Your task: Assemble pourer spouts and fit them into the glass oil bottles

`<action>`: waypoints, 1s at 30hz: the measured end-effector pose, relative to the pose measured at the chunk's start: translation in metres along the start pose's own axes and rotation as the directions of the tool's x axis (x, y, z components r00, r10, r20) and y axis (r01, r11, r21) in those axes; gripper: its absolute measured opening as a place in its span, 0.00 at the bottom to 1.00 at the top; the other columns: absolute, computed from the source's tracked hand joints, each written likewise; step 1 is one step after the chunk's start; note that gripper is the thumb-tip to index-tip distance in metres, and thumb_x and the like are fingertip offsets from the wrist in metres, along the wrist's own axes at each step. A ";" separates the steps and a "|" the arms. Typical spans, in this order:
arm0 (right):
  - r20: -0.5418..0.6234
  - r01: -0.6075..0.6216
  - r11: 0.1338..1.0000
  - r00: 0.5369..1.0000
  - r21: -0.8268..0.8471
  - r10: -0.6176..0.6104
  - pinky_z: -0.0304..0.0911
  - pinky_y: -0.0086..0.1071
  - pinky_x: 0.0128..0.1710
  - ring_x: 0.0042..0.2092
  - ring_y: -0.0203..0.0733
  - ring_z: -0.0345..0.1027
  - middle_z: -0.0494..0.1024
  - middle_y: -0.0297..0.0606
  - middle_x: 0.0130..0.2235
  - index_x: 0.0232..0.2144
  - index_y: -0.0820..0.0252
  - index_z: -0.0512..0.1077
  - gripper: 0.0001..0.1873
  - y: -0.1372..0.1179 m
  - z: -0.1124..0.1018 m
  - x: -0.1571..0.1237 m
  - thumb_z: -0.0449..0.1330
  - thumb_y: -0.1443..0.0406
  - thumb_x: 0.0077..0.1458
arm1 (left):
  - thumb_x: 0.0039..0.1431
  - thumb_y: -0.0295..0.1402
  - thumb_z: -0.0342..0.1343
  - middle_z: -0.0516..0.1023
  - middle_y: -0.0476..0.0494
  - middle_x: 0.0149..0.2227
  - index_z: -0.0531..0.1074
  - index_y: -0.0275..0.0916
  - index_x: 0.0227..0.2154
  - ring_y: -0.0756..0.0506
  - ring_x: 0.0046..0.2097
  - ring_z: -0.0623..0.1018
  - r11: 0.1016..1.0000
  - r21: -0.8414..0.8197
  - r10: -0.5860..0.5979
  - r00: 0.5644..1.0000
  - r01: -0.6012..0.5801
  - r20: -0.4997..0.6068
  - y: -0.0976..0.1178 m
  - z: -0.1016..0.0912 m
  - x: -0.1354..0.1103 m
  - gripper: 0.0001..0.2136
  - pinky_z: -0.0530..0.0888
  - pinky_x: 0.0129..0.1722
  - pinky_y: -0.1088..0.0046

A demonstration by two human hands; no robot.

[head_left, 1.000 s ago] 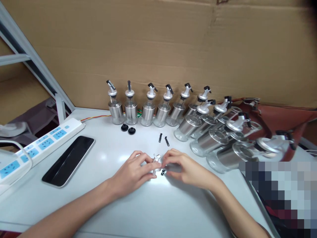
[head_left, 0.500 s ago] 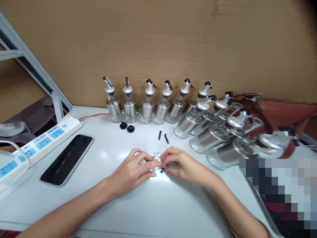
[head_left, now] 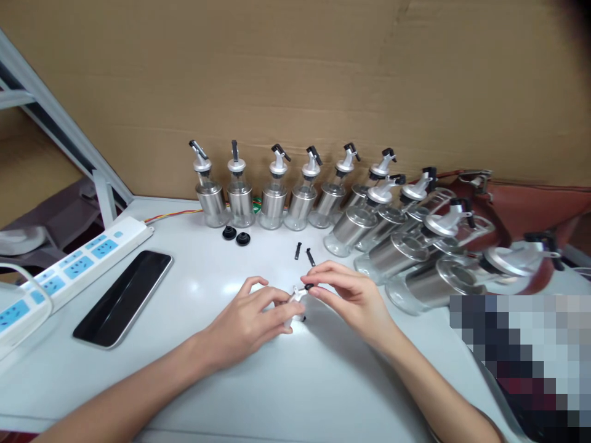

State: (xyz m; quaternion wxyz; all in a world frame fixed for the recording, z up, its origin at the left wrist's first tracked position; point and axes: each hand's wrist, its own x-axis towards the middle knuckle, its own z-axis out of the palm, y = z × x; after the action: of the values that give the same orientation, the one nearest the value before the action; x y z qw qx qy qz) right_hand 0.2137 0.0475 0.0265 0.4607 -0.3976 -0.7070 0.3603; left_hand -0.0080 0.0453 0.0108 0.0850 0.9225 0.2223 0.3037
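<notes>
My left hand [head_left: 252, 317] is closed around a small silver pourer spout [head_left: 297, 296], low over the table. Between thumb and fingertips, my right hand [head_left: 353, 301] pinches a small black cap [head_left: 308, 287] against the spout's tip. How far the cap sits on the tip I cannot tell. Just below the spout, a tiny dark piece [head_left: 303, 318] shows in part. Beyond the hands lie two thin black levers, a left one [head_left: 298, 251] and a right one [head_left: 310, 257]. Two round black stoppers [head_left: 229, 232] rest farther back to the left.
Several glass-and-steel bottles [head_left: 274, 203] with silver pourers curve along the back and right side. On the left are a black phone [head_left: 124, 298] and a white power strip [head_left: 78, 267]. A red-brown bag [head_left: 521, 212] lies behind the right-hand bottles. Cardboard [head_left: 295, 74] stands behind.
My right hand has risen from the small black pieces beside the spout and brought one to the spout's tip. My left hand keeps its grip on the spout.
</notes>
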 end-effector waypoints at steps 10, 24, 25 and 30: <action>0.026 -0.050 0.999 0.998 0.001 0.050 0.69 0.35 0.35 0.34 0.41 0.72 0.78 0.39 0.32 0.35 0.52 0.82 0.09 -0.002 -0.001 -0.001 0.64 0.57 0.55 | 0.71 0.31 0.43 0.77 0.40 0.40 0.66 0.37 0.50 0.47 0.42 0.78 1.000 0.021 0.001 1.000 -0.001 0.000 0.000 0.000 -0.001 0.11 0.65 0.54 0.59; 0.262 -0.362 0.856 0.924 0.369 0.278 0.67 0.34 0.40 0.35 0.38 0.71 0.77 0.38 0.34 0.41 0.55 0.79 0.17 0.001 0.001 -0.001 0.64 0.52 0.54 | 0.67 0.26 0.49 0.79 0.42 0.42 0.63 0.37 0.53 0.48 0.42 0.78 0.998 0.049 0.051 0.998 -0.050 -0.024 0.000 -0.001 -0.003 0.13 0.62 0.56 0.58; 0.295 -0.419 0.806 0.902 0.418 0.316 0.66 0.34 0.41 0.35 0.38 0.70 0.77 0.36 0.33 0.45 0.54 0.78 0.20 0.002 0.002 -0.002 0.65 0.51 0.53 | 0.67 0.26 0.49 0.79 0.42 0.42 0.62 0.37 0.54 0.48 0.43 0.78 0.998 0.044 0.054 0.998 -0.053 -0.017 0.000 -0.002 -0.003 0.14 0.63 0.56 0.59; 0.457 -0.564 0.658 0.816 0.500 0.353 0.63 0.33 0.41 0.34 0.36 0.66 0.75 0.36 0.35 0.45 0.55 0.77 0.22 0.001 0.003 -0.005 0.64 0.50 0.52 | 0.67 0.24 0.48 0.79 0.44 0.44 0.62 0.40 0.54 0.49 0.44 0.78 0.999 0.007 0.041 0.999 -0.041 0.005 0.000 -0.002 -0.003 0.15 0.64 0.55 0.61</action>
State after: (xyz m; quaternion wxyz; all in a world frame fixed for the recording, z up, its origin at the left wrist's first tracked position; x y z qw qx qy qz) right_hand 0.2120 0.0433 0.0225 0.3352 -0.3289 -0.4892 0.7350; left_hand -0.0117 0.0437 0.0107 0.0761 0.9279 0.2040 0.3026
